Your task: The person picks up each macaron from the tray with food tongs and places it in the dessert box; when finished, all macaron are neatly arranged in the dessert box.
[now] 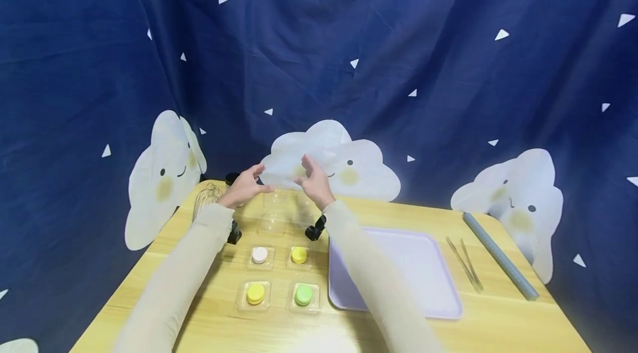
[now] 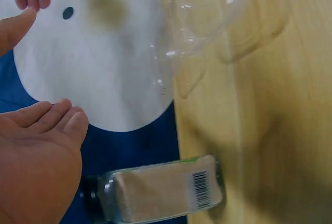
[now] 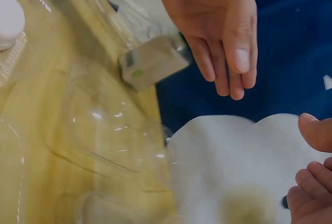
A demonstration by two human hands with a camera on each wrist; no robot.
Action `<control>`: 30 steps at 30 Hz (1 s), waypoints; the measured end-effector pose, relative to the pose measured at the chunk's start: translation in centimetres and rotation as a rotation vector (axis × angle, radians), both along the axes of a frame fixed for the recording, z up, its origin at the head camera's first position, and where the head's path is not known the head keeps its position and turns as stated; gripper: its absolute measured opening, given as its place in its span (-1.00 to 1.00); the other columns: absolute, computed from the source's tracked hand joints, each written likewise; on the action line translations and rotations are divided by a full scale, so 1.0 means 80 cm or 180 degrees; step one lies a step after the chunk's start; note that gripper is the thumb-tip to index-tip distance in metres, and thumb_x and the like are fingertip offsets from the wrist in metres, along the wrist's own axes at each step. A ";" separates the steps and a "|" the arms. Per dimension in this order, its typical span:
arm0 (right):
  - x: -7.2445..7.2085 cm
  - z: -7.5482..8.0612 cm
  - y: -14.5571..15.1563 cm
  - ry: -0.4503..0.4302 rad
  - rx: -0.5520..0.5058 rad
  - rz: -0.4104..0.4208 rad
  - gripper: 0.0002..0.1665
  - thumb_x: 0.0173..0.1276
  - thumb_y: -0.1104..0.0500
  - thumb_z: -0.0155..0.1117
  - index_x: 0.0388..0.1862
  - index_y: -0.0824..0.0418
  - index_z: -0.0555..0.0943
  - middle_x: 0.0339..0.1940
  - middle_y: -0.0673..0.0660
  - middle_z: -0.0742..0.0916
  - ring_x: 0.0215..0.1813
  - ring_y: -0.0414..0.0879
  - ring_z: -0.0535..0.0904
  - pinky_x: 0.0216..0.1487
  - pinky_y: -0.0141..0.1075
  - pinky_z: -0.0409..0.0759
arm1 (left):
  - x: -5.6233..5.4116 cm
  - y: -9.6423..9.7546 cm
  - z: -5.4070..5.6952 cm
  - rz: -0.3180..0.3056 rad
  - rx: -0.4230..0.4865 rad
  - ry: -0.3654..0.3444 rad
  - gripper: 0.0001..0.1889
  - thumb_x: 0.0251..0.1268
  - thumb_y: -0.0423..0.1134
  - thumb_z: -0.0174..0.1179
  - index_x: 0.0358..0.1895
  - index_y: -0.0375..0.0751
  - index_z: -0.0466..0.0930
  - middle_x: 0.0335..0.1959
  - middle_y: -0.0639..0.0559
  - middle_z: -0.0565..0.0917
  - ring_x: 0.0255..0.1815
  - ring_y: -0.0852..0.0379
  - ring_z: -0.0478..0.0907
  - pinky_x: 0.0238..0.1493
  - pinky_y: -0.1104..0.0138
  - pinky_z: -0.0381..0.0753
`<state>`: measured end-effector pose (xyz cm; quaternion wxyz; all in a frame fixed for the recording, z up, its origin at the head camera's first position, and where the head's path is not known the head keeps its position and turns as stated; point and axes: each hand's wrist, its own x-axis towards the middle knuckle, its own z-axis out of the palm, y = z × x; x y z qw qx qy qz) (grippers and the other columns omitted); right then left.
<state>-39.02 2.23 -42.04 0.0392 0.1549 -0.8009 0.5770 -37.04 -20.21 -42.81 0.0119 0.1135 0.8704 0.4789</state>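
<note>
My left hand is raised over the back of the table, thumb and fingers spread apart. Facing it with a gap between is my right hand, its fingers extended. Neither palm holds anything. Below them on the wood stand clear plastic packages, seen in the left wrist view as a see-through moulded shell. Nearest the left hand is a glass jar with a black lid and barcode label. Closer to the front lie clear square trays, each with a macaron: white, yellow and green.
A lilac tray lies right of the macarons, partly behind the right sleeve. Farther right are metal tweezers and a grey rolling pin. A wire whisk sits at the back left. The dark blue curtain hangs behind the table.
</note>
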 end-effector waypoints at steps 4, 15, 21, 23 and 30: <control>-0.007 -0.017 -0.013 -0.0206 0.0161 0.0088 -0.06 0.31 0.39 0.28 0.63 0.26 0.13 0.61 0.22 0.35 0.62 0.15 0.27 0.64 -0.08 0.27 | -0.008 0.004 -0.012 -0.0024 -0.0004 -0.0193 -0.04 0.32 -0.18 0.31 0.62 -0.37 -0.11 0.65 -0.32 0.05 0.66 -0.30 0.01 0.65 -0.11 0.12; -0.009 -0.053 -0.031 -0.0745 0.0549 0.0320 -0.01 0.28 0.36 0.30 0.62 0.33 0.07 0.64 0.31 0.25 0.64 0.22 0.19 0.68 0.02 0.16 | -0.019 0.004 -0.036 -0.0062 -0.0216 -0.0591 0.01 0.31 -0.14 0.29 0.61 -0.45 -0.18 0.64 -0.42 -0.03 0.65 -0.38 -0.02 0.64 -0.13 0.14; -0.010 -0.059 -0.034 -0.0955 0.0429 0.0439 -0.04 0.36 0.40 0.21 0.63 0.38 -0.02 0.66 0.35 0.15 0.67 0.24 0.10 0.70 0.01 0.10 | -0.025 0.002 -0.042 -0.0040 -0.0425 -0.0676 0.01 0.32 -0.07 0.28 0.61 -0.45 -0.17 0.63 -0.42 0.00 0.63 -0.38 0.01 0.62 -0.15 0.19; -0.010 -0.060 -0.034 -0.0981 0.0414 0.0436 -0.05 0.37 0.39 0.19 0.63 0.39 -0.03 0.66 0.36 0.15 0.67 0.24 0.09 0.70 0.02 0.09 | -0.027 0.002 -0.044 -0.0063 -0.0432 -0.0713 0.01 0.32 -0.07 0.28 0.61 -0.45 -0.17 0.64 -0.42 -0.01 0.64 -0.37 0.00 0.62 -0.14 0.19; -0.009 -0.062 -0.035 -0.1076 0.0382 0.0447 -0.09 0.39 0.36 0.16 0.62 0.43 -0.02 0.66 0.39 0.14 0.68 0.26 0.05 0.70 0.04 0.06 | -0.028 0.006 -0.045 -0.0141 -0.0413 -0.0767 0.02 0.32 -0.11 0.28 0.59 -0.51 -0.19 0.63 -0.47 -0.06 0.65 -0.40 -0.07 0.64 -0.16 0.12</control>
